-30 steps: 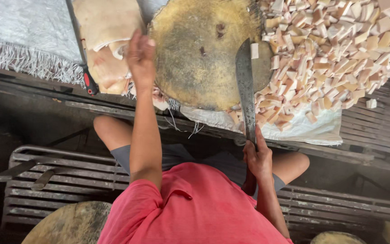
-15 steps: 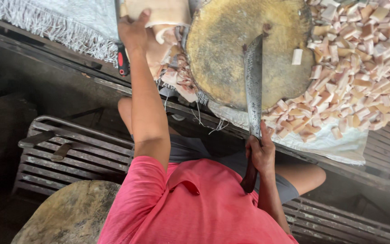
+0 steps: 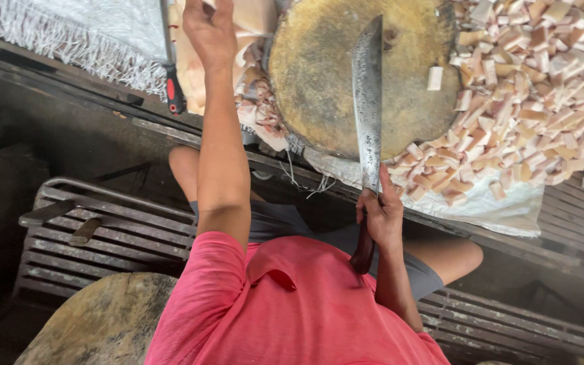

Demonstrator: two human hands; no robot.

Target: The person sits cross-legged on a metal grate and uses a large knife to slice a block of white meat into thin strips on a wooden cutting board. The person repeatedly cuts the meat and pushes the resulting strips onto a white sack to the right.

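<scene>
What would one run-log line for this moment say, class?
left hand: on pale meat slab | right hand: grips cleaver, blade over round chopping block | cut cubes: heaped right

1 knife [image 3: 368,101], 2 chopping blocks [image 3: 319,74]

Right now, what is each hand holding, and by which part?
The right hand grips the long knife by its dark wooden handle, blade over the round chopping block. The left hand rests on the pale slab; any grip is unclear.

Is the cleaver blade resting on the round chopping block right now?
Cannot tell. In the head view the cleaver, held by the right hand, overlaps the block from straight above, so neither contact nor gap shows.
</scene>
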